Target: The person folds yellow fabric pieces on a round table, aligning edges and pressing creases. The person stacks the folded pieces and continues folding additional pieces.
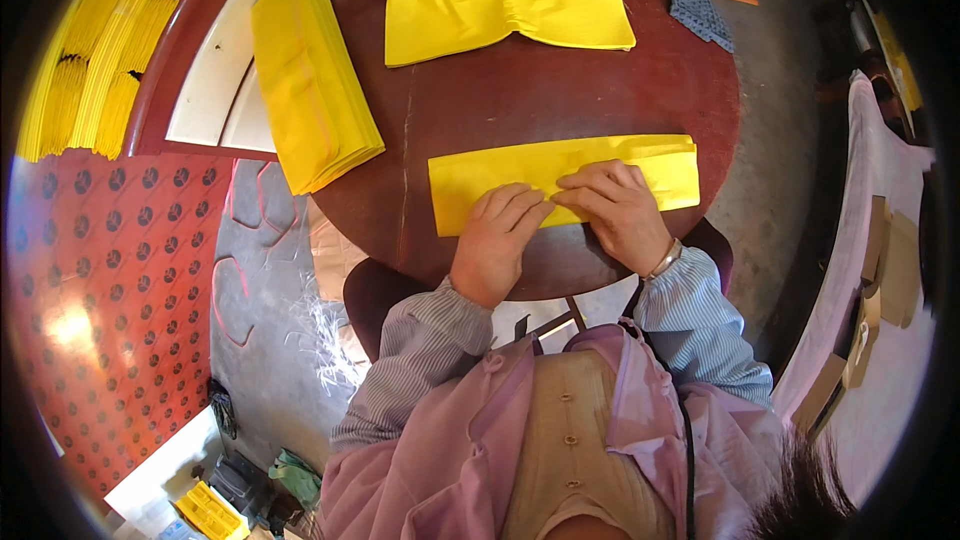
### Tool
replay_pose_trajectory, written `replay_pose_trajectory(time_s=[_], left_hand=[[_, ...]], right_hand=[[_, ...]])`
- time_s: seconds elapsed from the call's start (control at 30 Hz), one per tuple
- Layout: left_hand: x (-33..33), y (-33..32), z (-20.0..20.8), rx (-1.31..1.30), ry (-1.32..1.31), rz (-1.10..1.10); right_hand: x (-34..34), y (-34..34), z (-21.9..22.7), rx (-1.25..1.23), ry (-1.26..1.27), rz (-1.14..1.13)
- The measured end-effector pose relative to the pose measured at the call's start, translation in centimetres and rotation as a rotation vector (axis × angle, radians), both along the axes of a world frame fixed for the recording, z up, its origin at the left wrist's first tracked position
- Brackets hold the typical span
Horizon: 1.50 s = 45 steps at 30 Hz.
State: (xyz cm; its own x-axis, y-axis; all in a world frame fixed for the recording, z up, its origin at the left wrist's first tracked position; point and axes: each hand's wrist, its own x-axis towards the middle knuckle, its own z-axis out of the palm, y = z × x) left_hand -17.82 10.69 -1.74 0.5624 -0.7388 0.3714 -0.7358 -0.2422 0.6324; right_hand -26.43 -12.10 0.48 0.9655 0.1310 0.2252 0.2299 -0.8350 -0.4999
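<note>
A yellow cloth point(650, 152) lies folded into a long, narrow strip near the front edge of the round table. My left hand point(499, 232) rests on its lower part, fingers stretched out over the cloth toward the middle. From the right, my right hand point(622, 208) presses down on the same strip, its fingers slightly bent and apart. The fingertips of both hands nearly meet at the strip's centre; both thumbs are mostly hidden. Beyond the strip, a wider stack of yellow cloth point(500, 0) lies flat, wrinkled on top.
The table point(560, 90) is round and dark red. On its left side leans a thick pile of folded yellow cloths point(310, 90). A grey textured pad point(700, 12) sits at the far right edge. More yellow stacks point(100, 40) fill the upper left. Cardboard pieces point(880, 280) lie at right.
</note>
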Motion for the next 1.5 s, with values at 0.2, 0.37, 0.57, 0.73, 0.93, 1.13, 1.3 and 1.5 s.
replay_pose_trajectory(time_s=[0.2, 0.37, 0.57, 0.73, 0.93, 1.13, 1.3, 1.5], left_hand=[[-0.6, 2.3, 0.5, 0.073, 0.026, 0.059], [-1.8, 2.5, 0.7, 0.104, -0.011, 0.182], [-2.1, 1.6, 0.2, 0.139, -0.085, 0.267], [-2.1, -0.3, -0.3, 0.080, -0.158, 0.273], [-2.5, -0.5, -0.1, 0.088, -0.143, 0.191], [-3.8, 3.8, 0.4, 0.187, -0.093, 0.254], [-4.8, 4.3, 0.6, 0.185, -0.068, 0.345], [-4.0, 3.8, 0.2, 0.205, -0.163, 0.395]], right_hand=[[-3.2, -2.8, 0.0, 0.080, 0.040, -0.151], [-5.5, -4.7, -0.6, 0.152, -0.021, -0.242], [-6.0, -5.4, -0.5, 0.024, -0.005, -0.413], [-4.1, -3.4, 0.5, -0.097, -0.117, -0.319], [-1.5, 1.3, -0.5, 0.017, -0.094, -0.036], [-4.4, -0.5, -0.2, 0.107, -0.011, -0.128], [-4.7, -0.8, -0.8, 0.124, -0.068, -0.180], [-4.3, -0.5, -1.8, 0.045, -0.150, -0.311]])
